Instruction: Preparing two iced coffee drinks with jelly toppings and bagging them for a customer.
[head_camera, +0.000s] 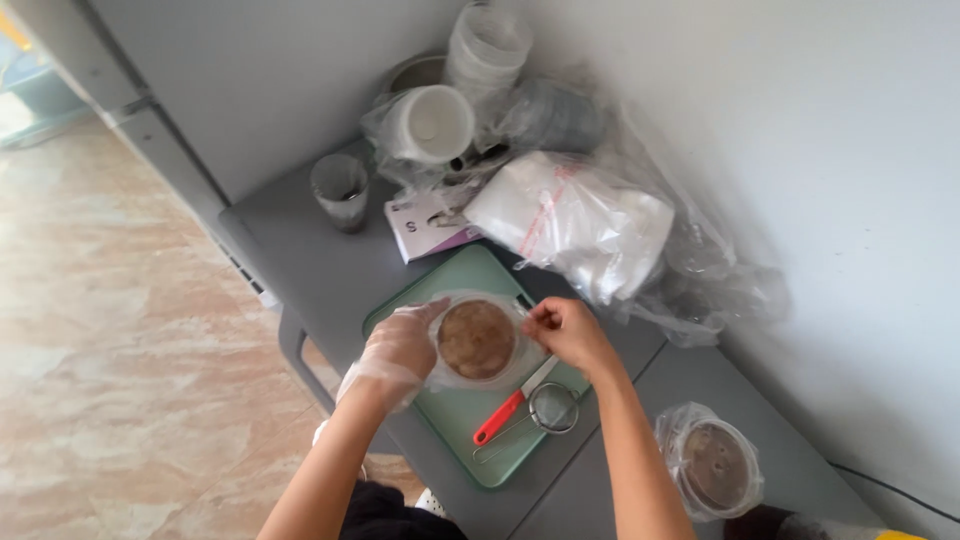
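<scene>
A gray table (300, 250) is standing in a corner, with a tan tiled floor (110, 300) on the left. A small clear cup (340, 190) is sitting near the wall. The left hand (398, 350), wearing a thin see-through glove, is cupping the side of a round bowl (477, 340) with curled fingers. The bowl is resting on a green tray (470, 420). It is holding something brown and looks covered in clear wrap. The wrap is probably soft, thin and slippery, so the edge is the best spot to grab. The bare right hand (568, 330) is pinching that wrap at the rim. A red-handled strainer (530, 405) is lying beside it. Plastic bags (580, 220) are piling up behind.
</scene>
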